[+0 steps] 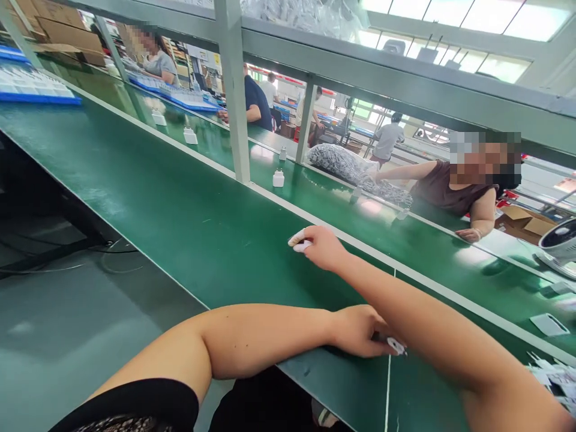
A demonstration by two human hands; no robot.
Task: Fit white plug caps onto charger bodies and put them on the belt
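My left hand (360,331) is low over the near green surface, its fingers closed on a small white plug part (395,345) with a dark spot and a metallic tip. Crossing above it, my right arm reaches to the left. My right hand (321,246) hovers over the green work surface (189,210), with white coverings on the thumb and index finger. Those two fingertips curl together in a pinch; whatever lies between them is too small to make out.
Beyond a pale divider, white chargers (278,178) stand on a green belt (306,186). A metal post (234,96) supports the overhead shelf. Blue-edged trays (36,87) sit far left. White parts (555,375) pile at right. Across, a co-worker (454,189) sits beside bagged parts (342,165).
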